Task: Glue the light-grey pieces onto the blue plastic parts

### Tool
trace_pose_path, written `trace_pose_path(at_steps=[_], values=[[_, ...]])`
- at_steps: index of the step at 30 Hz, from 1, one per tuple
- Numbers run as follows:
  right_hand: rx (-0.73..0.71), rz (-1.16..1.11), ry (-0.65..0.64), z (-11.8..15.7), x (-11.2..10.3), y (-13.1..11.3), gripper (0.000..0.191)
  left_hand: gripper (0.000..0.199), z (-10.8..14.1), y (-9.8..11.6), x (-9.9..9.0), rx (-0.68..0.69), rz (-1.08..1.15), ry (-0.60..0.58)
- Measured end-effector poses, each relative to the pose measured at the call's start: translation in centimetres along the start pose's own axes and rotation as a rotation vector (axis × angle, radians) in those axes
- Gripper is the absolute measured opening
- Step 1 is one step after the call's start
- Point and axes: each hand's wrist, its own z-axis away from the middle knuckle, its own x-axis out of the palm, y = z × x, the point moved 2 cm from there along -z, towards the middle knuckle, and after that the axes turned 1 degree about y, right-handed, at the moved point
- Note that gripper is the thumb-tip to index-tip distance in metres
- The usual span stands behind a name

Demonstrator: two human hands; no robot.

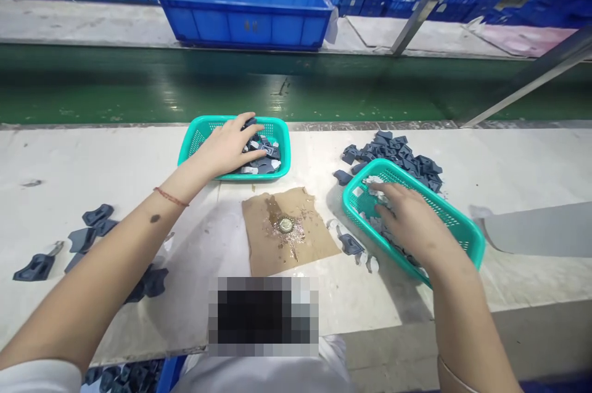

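Note:
My left hand (235, 143) lies over a green plastic basket (185, 152), fingers spread apart. Dark grey moulded pieces (268, 165), some with whitish tabs, fill the bottom under it. On the right, my right hand (409, 217) reaches into a second green basket (472, 239), which looks tilted. Its index finger and thumb are apart near small white pieces (374, 181); the other fingers are partly hidden. Between the baskets, a brown paper sheet (266, 257) bears a small round metallic thing (286, 225) with wet-looking spots around it.
A heap of dark grey pieces (393, 152) lies behind the right basket. One grey piece (350, 244) with white tabs sits beside the paper, and several (97, 214) lie at left. Beyond runs a green conveyor belt (222, 87), with a blue crate (250, 23) behind it.

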Motion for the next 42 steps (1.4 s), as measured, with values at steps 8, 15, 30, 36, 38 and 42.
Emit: trace_pose_path(at_steps=[8, 15, 30, 36, 38, 42], values=[[0.004, 0.034, 0.014, -0.6, 0.9, -0.1, 0.032, 0.068, 1.2, -1.3, -1.1, 0.051, 0.048, 0.073], [-0.063, -0.042, 0.055, 0.2, 0.4, -0.8, 0.024, 0.049, 9.9, -3.9, -6.0, -0.16, 0.177, 0.299], [0.248, -0.606, 0.109, 2.6, -1.4, -3.3, 0.021, 0.045, 22.1, -12.7, -4.2, -0.724, 0.092, 0.025], [0.093, -1.164, -0.043, 2.9, 0.0, -7.3, 0.019, 0.03, 20.9, -8.0, -5.8, -0.928, 0.204, 0.171], [0.072, -1.231, -0.099, 2.8, 0.6, -8.2, 0.018, 0.032, 21.0, -5.9, -6.1, -1.019, 0.346, 0.24], [0.085, -1.259, -0.177, 2.6, 1.8, -9.3, 0.021, 0.028, 21.0, -1.8, -4.4, -0.904, 0.79, 0.241]])
